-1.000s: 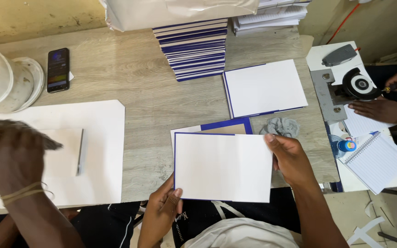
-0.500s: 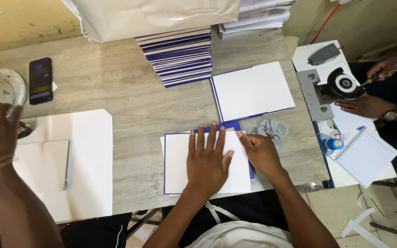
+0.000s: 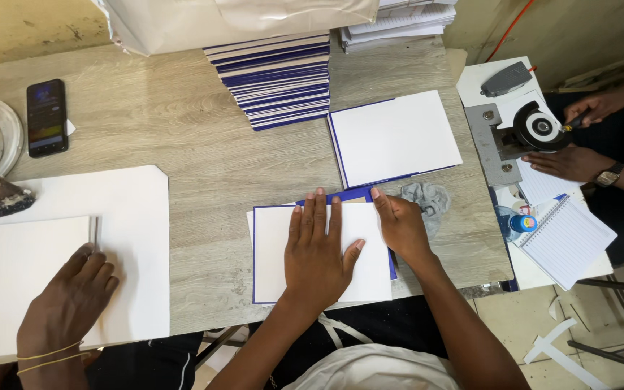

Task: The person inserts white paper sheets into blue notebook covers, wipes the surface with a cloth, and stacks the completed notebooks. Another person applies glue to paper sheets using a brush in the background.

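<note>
White sheets, blue edges, grey wood-grain table.
White sheet (image 3: 276, 253) w/ thin blue border, blue cover (image 3: 348, 195) under it; stack of booklets (image 3: 279, 79) striped blue/white; table (image 3: 204, 152) pale grey wood grain; cloth (image 3: 427, 201) grey; phone (image 3: 46, 118) black; spiral pad (image 3: 568, 242) white, lined.

A phone (image 3: 46, 118) lies flat on the tabletop (image 3: 182, 137) at about ten o'clock from the middle of the view, a dark upright rectangle with its screen lit in dim blue and orange-yellow patches. A small white scrap of paper peeks out just beside its right edge. At twelve o'clock, along the far edge of the tabletop, sits a large package (image 3: 240, 20) wrapped in whitish, slightly glossy paper or plastic, wrinkled and folded at its corners; it rests on top of the stack of blue-and-white books. No signs or separate labels can be made out.
</note>
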